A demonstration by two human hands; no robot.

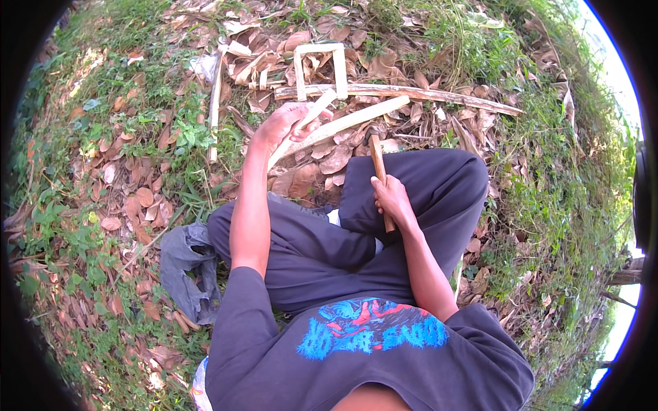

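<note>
My left hand [291, 125] is closed around a pale wooden strip [279, 153], which slants from upper right down to the left above the leaves. My right hand [392, 197] grips the brown wooden handle of a hammer [378, 157]. The hammer lies over my right leg, its dark head pointing away and hard to make out against the leaves. Just beyond my left hand, a three-sided frame of pale wood [319, 49] stands on the ground. Another pale wooden strip [370, 111] lies to the right of my left hand, close to it.
A long, rough split stick [439, 97] runs across the ground beyond my legs. Another narrow stick [216, 103] lies at the left. Beside my left leg is a crumpled dark plastic bag [188, 270]. Dry leaves [140, 198] and grass surround me; my legs [425, 185] are folded.
</note>
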